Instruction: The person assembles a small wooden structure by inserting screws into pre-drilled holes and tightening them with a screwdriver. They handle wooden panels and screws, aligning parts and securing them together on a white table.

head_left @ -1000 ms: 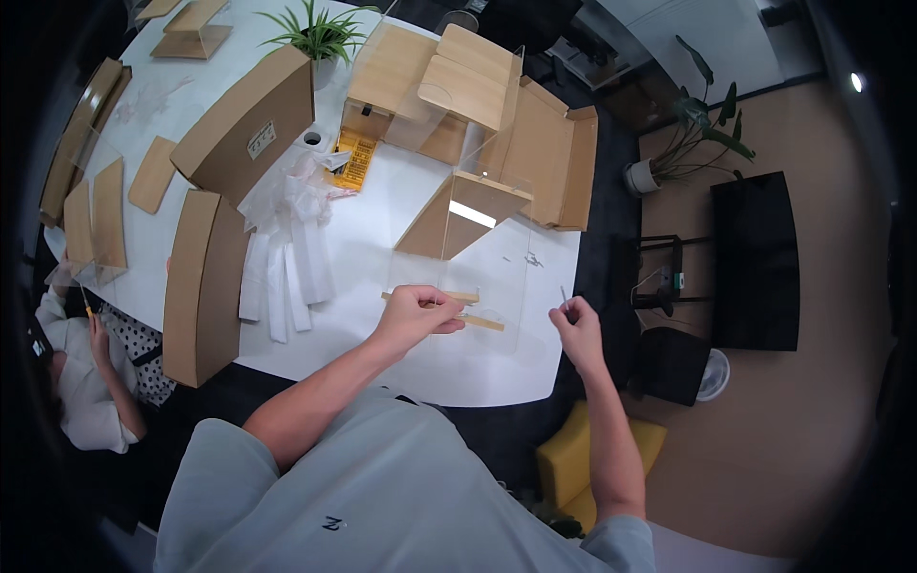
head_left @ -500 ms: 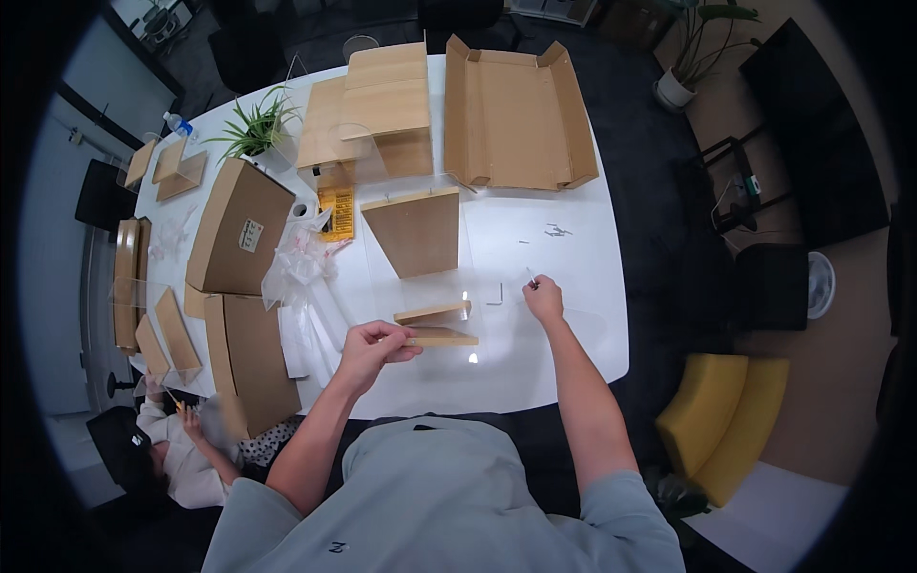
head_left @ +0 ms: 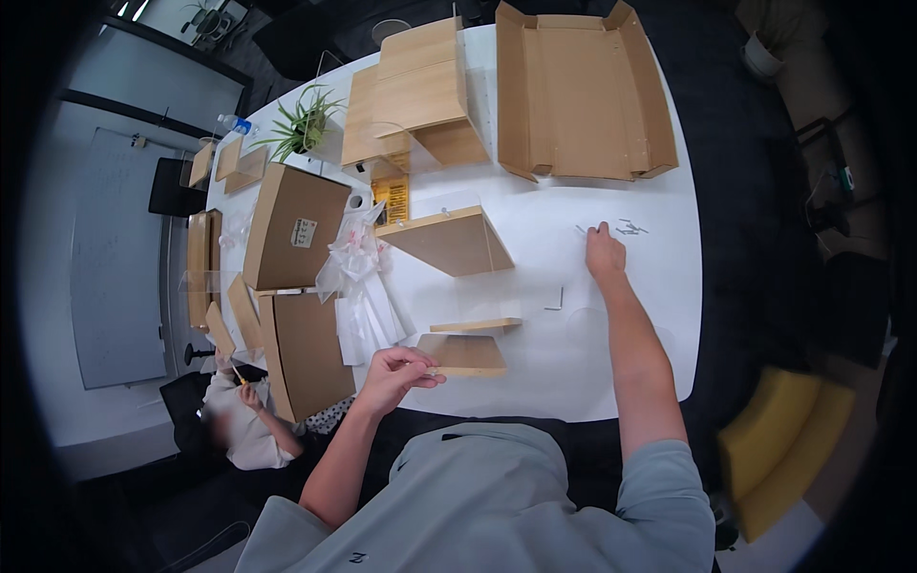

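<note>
At the near side of the table, my left hand [head_left: 394, 381] is closed in a pinch at the left end of a small light-wood board [head_left: 468, 355]. A small shiny bit shows at its fingertips, too small to name. Just beyond that board is a narrow wooden strip [head_left: 475, 327]. My right hand [head_left: 606, 252] is stretched far to the right, fingers pinched together. A thin metal piece [head_left: 580, 229] sticks out at its fingertips. Beside them lies a loose pile of screws [head_left: 630, 227]. An L-shaped hex key [head_left: 560, 300] lies nearer me on the white tabletop.
A larger wooden panel [head_left: 458, 241] stands tilted mid-table. Behind it are a wooden unit [head_left: 420, 72] and an open cardboard tray [head_left: 592, 100]. Cardboard boxes [head_left: 296, 229], plastic wrapping [head_left: 355, 258] and a potted plant [head_left: 304, 124] stand left. A seated co-worker [head_left: 253, 420] is at lower left.
My right hand has reached farther away, up to the screws. The view has shifted, so the table sits farther right. My left hand keeps its pinch, and the board now shows more of its face.
</note>
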A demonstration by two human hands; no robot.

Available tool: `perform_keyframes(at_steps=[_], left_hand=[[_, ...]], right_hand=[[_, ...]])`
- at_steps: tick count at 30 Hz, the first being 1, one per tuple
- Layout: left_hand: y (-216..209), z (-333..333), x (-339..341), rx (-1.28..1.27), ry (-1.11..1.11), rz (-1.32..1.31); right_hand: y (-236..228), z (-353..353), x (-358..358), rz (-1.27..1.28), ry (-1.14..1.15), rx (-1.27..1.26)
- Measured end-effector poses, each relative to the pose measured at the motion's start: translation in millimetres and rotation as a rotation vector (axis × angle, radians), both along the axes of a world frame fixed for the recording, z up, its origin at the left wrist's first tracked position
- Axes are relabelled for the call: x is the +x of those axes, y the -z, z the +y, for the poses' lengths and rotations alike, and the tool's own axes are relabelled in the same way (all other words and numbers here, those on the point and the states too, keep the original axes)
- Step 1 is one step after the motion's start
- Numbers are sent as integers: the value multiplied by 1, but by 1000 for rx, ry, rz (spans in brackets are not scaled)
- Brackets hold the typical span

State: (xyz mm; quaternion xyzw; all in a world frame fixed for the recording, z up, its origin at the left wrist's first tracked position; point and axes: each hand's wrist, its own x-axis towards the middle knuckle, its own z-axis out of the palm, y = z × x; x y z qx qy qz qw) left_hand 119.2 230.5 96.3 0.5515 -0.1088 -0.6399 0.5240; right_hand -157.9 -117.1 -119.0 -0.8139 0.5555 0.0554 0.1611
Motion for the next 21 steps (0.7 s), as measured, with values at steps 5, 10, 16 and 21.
perform_keyframes(at_steps=[5, 10, 16, 21], left_hand=[[3, -3, 1, -19, -14, 20], [-4, -5, 2, -22, -11, 38], [-5, -12, 6, -19, 16, 64], [-14, -15, 5, -14, 12, 69]], right_hand=[[-10, 6, -5, -90, 23, 42], [-56, 77, -7, -562, 220, 116], [-110, 205, -3, -1020, 303, 428], [-144, 247, 11, -1072, 250, 323]])
